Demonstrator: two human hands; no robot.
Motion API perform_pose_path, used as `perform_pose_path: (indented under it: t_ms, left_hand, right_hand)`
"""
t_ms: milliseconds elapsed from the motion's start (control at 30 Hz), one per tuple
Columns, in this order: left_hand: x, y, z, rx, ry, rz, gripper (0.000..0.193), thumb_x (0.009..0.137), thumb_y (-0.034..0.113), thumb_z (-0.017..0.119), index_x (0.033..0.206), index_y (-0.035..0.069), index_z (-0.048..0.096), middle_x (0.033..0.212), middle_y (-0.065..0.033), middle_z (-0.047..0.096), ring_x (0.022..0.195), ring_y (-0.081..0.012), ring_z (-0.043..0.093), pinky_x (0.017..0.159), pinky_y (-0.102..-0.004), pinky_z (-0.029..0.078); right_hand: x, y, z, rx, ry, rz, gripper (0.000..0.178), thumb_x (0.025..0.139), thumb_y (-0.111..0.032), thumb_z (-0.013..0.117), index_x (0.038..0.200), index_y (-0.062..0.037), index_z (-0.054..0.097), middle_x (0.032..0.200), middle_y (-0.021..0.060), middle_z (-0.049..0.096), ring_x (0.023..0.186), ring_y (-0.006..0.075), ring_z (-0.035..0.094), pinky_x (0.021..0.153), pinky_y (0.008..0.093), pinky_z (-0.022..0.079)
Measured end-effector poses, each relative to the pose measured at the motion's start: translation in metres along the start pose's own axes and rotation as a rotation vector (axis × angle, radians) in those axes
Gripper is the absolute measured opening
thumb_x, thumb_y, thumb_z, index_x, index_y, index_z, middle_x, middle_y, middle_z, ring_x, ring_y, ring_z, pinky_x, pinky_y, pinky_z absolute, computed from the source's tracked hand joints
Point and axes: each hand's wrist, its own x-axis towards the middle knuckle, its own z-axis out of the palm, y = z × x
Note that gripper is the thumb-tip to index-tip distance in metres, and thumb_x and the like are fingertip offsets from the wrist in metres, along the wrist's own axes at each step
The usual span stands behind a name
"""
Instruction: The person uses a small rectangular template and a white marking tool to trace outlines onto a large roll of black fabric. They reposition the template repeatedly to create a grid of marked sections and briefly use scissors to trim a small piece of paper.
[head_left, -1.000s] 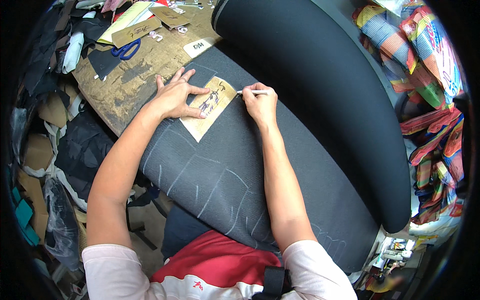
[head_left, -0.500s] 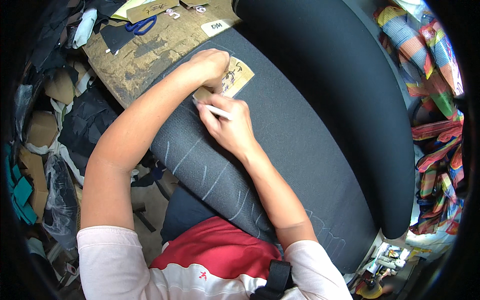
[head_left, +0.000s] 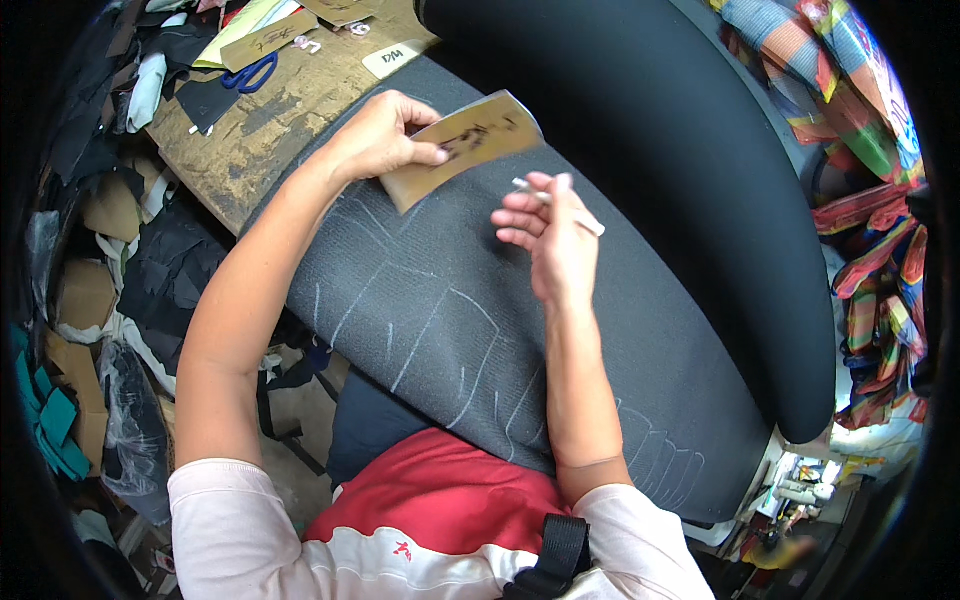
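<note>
My left hand [head_left: 385,138] pinches a tan card template [head_left: 495,132] between thumb and fingers. The template has dark handwriting and is lifted at a tilt off the black textured fabric [head_left: 640,300]. A slim white marking pen [head_left: 591,224] rests in my right hand [head_left: 562,238], palm turned up and fingers loosely curled, just above the fabric and right of the template. White drawn outlines [head_left: 440,310] run in rows over the near part of the fabric, some shaped like the template's edge.
Beyond the fabric lies its thick black roll [head_left: 660,170]. Blue-handled scissors [head_left: 250,74], a small white label card [head_left: 392,60] and more card pieces [head_left: 268,40] sit on the worn wooden table [head_left: 300,110]. Dark scraps [head_left: 180,255] pile up at left; colourful striped bundles [head_left: 880,270] at right.
My left hand has raised the template from the fabric and tilted it. My right hand has moved right, away from the template's edge, and turned palm up with the pen.
</note>
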Motion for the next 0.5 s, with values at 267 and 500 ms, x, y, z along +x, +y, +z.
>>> perform_pose_path:
  t_ms: [267,500]
  left_hand:
    - [-0.001,-0.019,0.051,0.522,0.116,0.487,0.034,0.076,0.009,0.067,0.108,0.018,0.068,0.123,-0.009,0.057,0.121,-0.026,0.048,0.102,-0.0385,0.033]
    - [-0.019,-0.042,0.022,0.559,-0.097,0.132,0.078,0.051,0.049,0.082,0.124,0.03,0.06,0.145,-0.0161,0.034,0.14,-0.0362,0.018,0.11,-0.0604,0.005]
  right_hand:
    - [0.018,0.051,-0.012,0.37,-0.105,-0.017,0.053,0.071,0.016,0.065,0.118,0.0053,0.043,0.093,0.0081,0.054,0.088,0.0176,0.063,0.077,0.0285,0.056]
    - [0.018,0.069,0.019,0.076,0.117,-0.197,0.047,0.073,0.008,0.069,0.113,0.0027,0.045,0.096,0.0092,0.056,0.087,0.0147,0.061,0.076,0.0262,0.053]
